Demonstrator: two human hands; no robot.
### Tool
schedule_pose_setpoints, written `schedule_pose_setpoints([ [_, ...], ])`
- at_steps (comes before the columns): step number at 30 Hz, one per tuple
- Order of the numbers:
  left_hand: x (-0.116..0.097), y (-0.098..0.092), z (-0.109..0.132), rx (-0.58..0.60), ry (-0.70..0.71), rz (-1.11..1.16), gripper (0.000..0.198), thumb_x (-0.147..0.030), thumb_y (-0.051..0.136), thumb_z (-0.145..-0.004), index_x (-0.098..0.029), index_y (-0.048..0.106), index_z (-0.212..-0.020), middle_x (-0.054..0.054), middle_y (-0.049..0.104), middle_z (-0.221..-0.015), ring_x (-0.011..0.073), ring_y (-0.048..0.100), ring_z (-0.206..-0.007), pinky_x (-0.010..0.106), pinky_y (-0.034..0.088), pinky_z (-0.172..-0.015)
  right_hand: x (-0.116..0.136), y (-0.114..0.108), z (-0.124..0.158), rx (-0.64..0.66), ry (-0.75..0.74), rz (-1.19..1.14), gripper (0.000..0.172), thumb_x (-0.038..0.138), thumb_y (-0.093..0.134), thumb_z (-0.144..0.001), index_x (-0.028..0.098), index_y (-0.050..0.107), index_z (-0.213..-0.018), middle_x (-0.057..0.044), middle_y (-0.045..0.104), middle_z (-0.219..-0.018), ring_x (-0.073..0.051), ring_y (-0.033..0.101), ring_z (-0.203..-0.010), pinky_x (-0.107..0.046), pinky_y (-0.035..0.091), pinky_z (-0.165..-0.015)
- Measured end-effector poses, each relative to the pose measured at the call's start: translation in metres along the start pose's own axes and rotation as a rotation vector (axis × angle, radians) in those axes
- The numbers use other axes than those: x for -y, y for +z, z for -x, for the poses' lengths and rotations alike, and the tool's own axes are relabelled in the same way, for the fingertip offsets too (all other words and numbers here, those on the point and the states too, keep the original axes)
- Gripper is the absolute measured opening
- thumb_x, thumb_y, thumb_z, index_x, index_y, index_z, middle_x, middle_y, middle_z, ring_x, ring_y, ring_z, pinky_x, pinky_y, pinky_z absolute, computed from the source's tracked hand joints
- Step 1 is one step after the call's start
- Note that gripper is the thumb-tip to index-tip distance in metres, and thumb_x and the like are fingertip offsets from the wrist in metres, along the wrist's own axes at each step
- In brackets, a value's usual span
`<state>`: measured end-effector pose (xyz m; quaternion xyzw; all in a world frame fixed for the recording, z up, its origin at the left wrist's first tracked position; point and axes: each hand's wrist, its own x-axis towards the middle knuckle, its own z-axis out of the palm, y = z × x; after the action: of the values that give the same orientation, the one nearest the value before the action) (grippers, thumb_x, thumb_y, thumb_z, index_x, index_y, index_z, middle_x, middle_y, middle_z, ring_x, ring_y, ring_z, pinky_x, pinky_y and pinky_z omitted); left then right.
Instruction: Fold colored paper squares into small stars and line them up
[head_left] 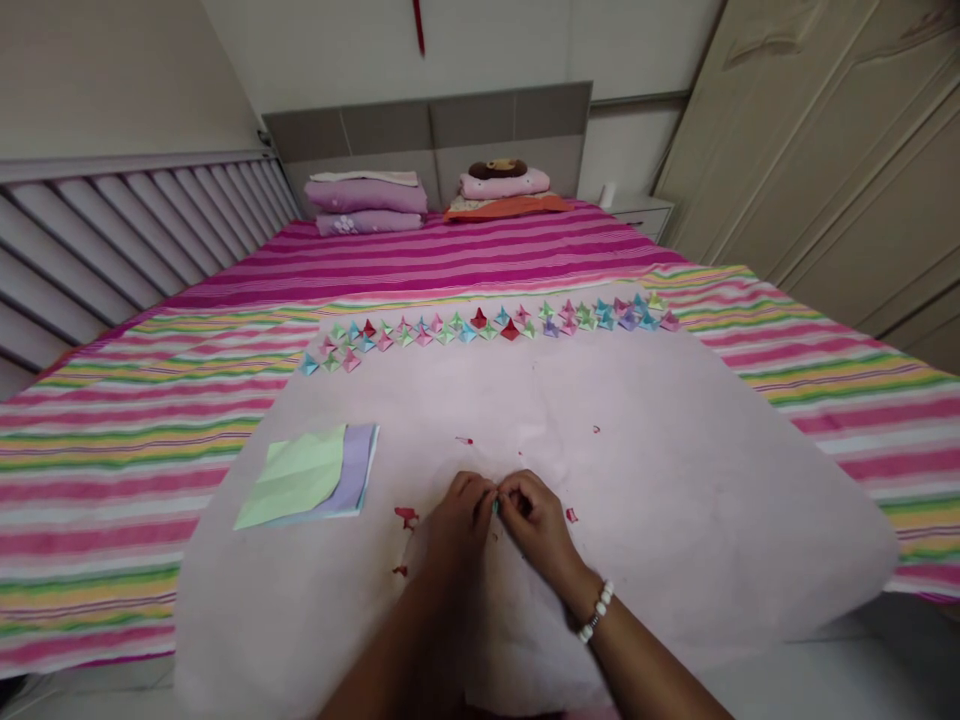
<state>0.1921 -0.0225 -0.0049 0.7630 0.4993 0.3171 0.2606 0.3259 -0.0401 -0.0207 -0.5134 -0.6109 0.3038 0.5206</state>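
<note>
Over the near middle of the pale sheet (637,450), my left hand (459,515) and my right hand (538,518) meet with fingers pinched. Between the fingertips shows a tiny green piece (496,506), mostly hidden and too small to identify. Both hands appear to grip it. Small red scraps lie around them: one scrap (406,516) left of my left hand, another (571,515) just right of my right hand, and a thin one (465,441) beyond the fingers. A white beaded bracelet (598,612) circles my right wrist.
Several small folded paper shapes (510,329) in many colours line the sheet's far edge. Left of my hands lies a stack of coloured paper (300,475), light green on top. Striped bedding (795,370) surrounds the sheet. Folded bedding (367,200) sits by the headboard (495,120).
</note>
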Motion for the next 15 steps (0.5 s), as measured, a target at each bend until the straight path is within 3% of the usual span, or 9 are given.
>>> schedule_pose_setpoints([
  [7,-0.0003,0.0011,0.0009,0.004,-0.027,0.023,0.015,-0.014,0.042,-0.086,-0.02,0.055,-0.083,0.002,0.055,-0.088,0.015,0.055,-0.082,0.027,0.044,-0.074,0.0005,0.0,-0.0015,-0.006,-0.002,0.029,0.011,0.011,0.052,-0.08,0.02,0.053,-0.073,0.001,0.047,-0.069,-0.014,0.044,-0.061,-0.025,0.035,-0.055],
  [15,-0.0005,-0.0014,0.0024,-0.167,-0.104,0.149,0.008,-0.019,0.045,-0.085,-0.019,0.053,-0.086,0.002,0.056,-0.081,0.0151,0.054,-0.072,0.027,0.044,-0.066,-0.0012,0.0013,0.0005,-0.019,0.009,0.017,0.011,0.012,0.052,-0.081,0.02,0.052,-0.073,0.001,0.048,-0.07,-0.014,0.044,-0.061,-0.025,0.035,-0.054],
])
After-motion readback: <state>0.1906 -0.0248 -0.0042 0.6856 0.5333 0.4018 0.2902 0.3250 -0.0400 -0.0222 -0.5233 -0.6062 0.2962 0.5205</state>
